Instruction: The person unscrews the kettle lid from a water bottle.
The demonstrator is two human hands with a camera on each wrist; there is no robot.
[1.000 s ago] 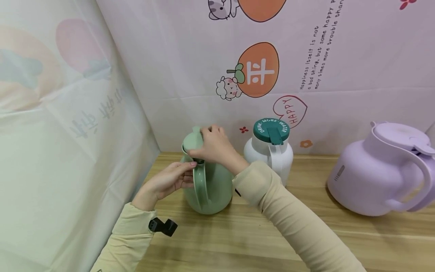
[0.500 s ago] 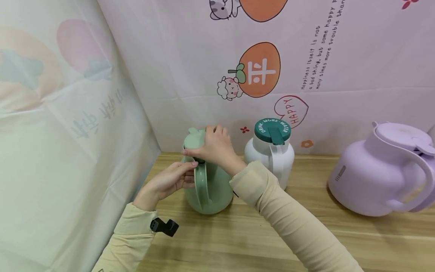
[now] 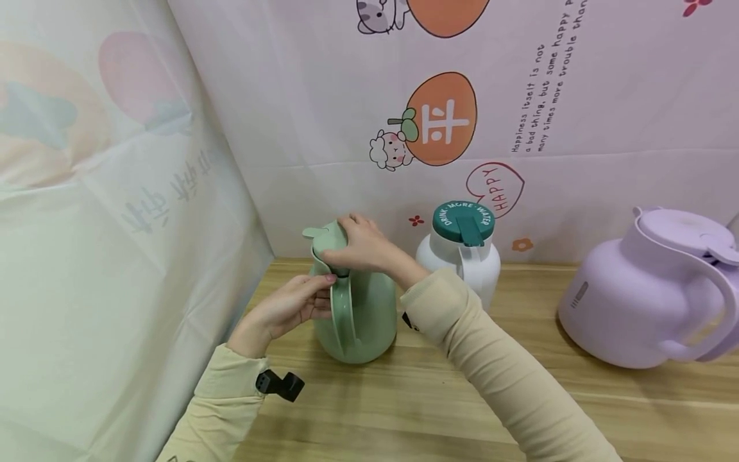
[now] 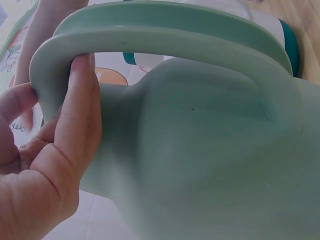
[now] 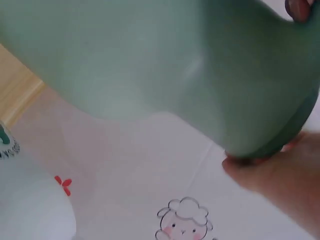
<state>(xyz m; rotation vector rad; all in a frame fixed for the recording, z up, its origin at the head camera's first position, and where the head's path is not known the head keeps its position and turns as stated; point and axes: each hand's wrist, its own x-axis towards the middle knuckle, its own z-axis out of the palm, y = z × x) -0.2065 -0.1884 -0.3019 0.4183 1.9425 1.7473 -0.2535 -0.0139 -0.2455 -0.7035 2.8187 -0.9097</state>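
A green thermos jug stands upright on the table, its handle facing me. My left hand holds the upper end of that handle, thumb on one side and fingers inside the loop, as the left wrist view shows with the hand beside the neck. Over the jug's top, my right hand grips the round green lid, with thumb and fingers spread around its edge. The lid's tab points left. In the right wrist view, fingers touch the rim; most of the lid is hidden.
Just right of the jug is a white jug with a dark green lid. Farther right sits a large lilac jug. Printed cloth hangs behind the wooden table and along its left side.
The lid has turned counterclockwise under my right hand, its tab swinging from the back to the left. My left hand and the jug's body stay in place.
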